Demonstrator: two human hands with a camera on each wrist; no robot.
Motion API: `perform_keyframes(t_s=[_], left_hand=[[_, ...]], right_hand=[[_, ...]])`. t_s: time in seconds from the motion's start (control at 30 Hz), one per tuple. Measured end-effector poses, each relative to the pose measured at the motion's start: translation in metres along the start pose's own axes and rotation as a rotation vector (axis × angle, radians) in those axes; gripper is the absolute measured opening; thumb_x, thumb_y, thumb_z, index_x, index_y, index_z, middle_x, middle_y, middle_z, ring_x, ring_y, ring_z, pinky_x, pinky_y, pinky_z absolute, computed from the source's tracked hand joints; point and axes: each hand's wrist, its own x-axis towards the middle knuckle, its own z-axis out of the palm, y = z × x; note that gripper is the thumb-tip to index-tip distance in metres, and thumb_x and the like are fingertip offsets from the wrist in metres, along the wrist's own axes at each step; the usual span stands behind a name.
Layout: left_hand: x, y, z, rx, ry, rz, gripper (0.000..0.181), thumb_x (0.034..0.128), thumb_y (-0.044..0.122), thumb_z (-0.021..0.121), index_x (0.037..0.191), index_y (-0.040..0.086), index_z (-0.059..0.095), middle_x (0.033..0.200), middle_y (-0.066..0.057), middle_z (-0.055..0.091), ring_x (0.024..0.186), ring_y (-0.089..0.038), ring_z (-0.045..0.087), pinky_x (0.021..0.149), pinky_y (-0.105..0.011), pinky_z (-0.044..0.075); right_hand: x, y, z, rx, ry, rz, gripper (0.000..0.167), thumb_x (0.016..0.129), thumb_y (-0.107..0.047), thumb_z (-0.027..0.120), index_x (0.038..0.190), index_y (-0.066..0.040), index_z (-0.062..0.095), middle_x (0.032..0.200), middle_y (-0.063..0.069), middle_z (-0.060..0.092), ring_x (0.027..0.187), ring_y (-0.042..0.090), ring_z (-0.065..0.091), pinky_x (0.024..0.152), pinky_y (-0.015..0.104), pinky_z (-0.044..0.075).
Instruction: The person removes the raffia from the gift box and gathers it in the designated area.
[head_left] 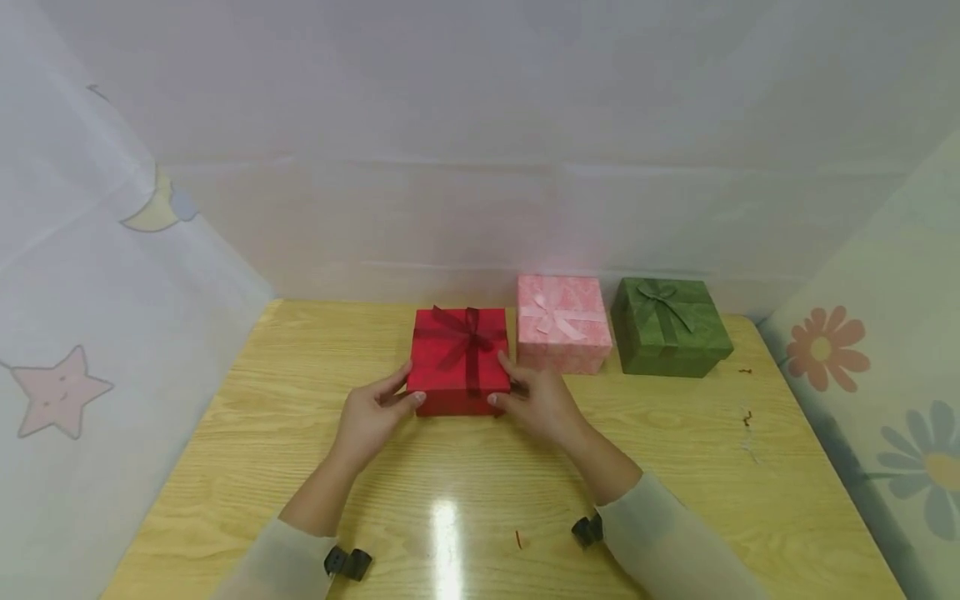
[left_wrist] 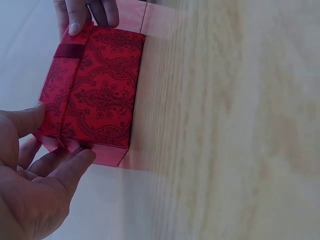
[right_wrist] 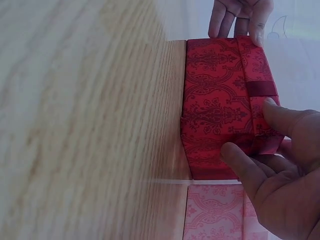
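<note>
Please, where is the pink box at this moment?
In the head view, the pink box stands right of centre, near the table's back edge, between the red box and the green box.

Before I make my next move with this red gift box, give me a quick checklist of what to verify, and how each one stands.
1. Both hands on the red box: ok; left hand and right hand touch opposite sides.
2. Lid on: ok; whether it's fully pressed down, cannot tell.
3. Bow on top: ok, tied.
4. Separated from the pink box: ok, a narrow gap shows in the right wrist view.
5. Table free of scraps: not ok, a small red scrap lies nearer you.
6. Contents: cannot tell, box covered.
</note>
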Motion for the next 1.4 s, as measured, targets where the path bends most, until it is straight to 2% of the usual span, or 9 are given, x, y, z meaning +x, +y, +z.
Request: perform_keyframes(t_s=[0.13,0.27,0.47,0.67,1.0,1.17,1.27,1.4], left_hand=[[-0.008,0.002,0.001,0.012,0.003,0.008,0.064,0.0891,0.042,0.083,0.146,0.023,0.061,0.148,0.005,0.058,0.127,-0.019,0.063,0.093,-0.025,0.057],[-0.016,0.004,0.003,0.022,0.004,0.007,0.064,0.0882,0.044,0.084,0.145,0.023,0.062,0.146,0.004,0.059,0.125,-0.02,0.064,0.092,-0.026,0.058],[-0.028,0.001,0.005,0.033,0.002,-0.002,0.064,0.0878,0.043,0.084,0.144,0.023,0.063,0.145,-0.001,0.06,0.122,-0.022,0.066,0.09,-0.027,0.059],[-0.039,0.001,0.008,0.039,0.006,-0.018,0.065,0.0856,0.045,0.086,0.143,0.023,0.064,0.144,-0.001,0.061,0.12,-0.023,0.067,0.089,-0.027,0.059],[-0.055,0.002,0.015,-0.037,0.004,-0.053,0.063,0.0827,0.037,0.09,0.138,0.019,0.068,0.143,0.001,0.062,0.121,-0.022,0.067,0.089,-0.028,0.059],[-0.063,0.003,0.017,-0.058,0.004,-0.066,0.062,0.0811,0.034,0.091,0.136,0.019,0.069,0.142,0.001,0.062,0.119,-0.022,0.068,0.088,-0.028,0.059],[-0.067,0.003,0.019,-0.087,0.0,-0.07,0.061,0.0803,0.03,0.092,0.135,0.018,0.07,0.14,0.002,0.064,0.118,-0.023,0.069,0.088,-0.028,0.06],[-0.071,0.004,0.024,-0.1,-0.013,-0.054,0.06,0.08,0.029,0.092,0.134,0.019,0.07,0.137,0.002,0.066,0.117,-0.022,0.069,0.088,-0.028,0.06]], right_hand=[[-0.007,-0.002,-0.001,0.017,-0.016,0.037,0.07,0.089,-0.025,0.085,0.151,-0.018,0.052,0.144,0.008,0.06,0.121,0.018,0.066,0.1,0.039,0.057],[-0.015,-0.004,-0.003,0.025,-0.032,0.051,0.071,0.09,-0.024,0.085,0.152,-0.019,0.051,0.146,0.009,0.059,0.117,0.018,0.069,0.096,0.037,0.059],[-0.028,-0.003,-0.005,0.039,-0.06,0.035,0.071,0.089,-0.022,0.085,0.152,-0.016,0.052,0.147,0.014,0.057,0.113,0.021,0.071,0.09,0.035,0.061],[-0.04,-0.003,-0.006,0.009,-0.062,0.014,0.07,0.09,-0.023,0.084,0.152,-0.016,0.052,0.144,0.013,0.06,0.115,0.018,0.07,0.093,0.035,0.06],[-0.06,-0.003,-0.009,-0.019,-0.058,-0.032,0.07,0.09,-0.024,0.085,0.152,-0.018,0.053,0.144,0.008,0.059,0.116,0.014,0.069,0.093,0.032,0.06],[-0.074,-0.005,-0.009,0.001,-0.058,-0.004,0.069,0.092,-0.024,0.083,0.153,-0.019,0.052,0.145,0.007,0.058,0.115,0.012,0.068,0.086,0.028,0.061],[-0.082,-0.007,-0.008,-0.006,-0.051,0.014,0.068,0.092,-0.025,0.082,0.153,-0.022,0.052,0.142,0.01,0.06,0.113,0.014,0.069,0.085,0.031,0.062],[-0.09,-0.005,-0.009,-0.054,-0.027,0.018,0.067,0.091,-0.029,0.083,0.151,-0.025,0.054,0.139,0.01,0.062,0.114,0.018,0.07,0.093,0.037,0.06]])
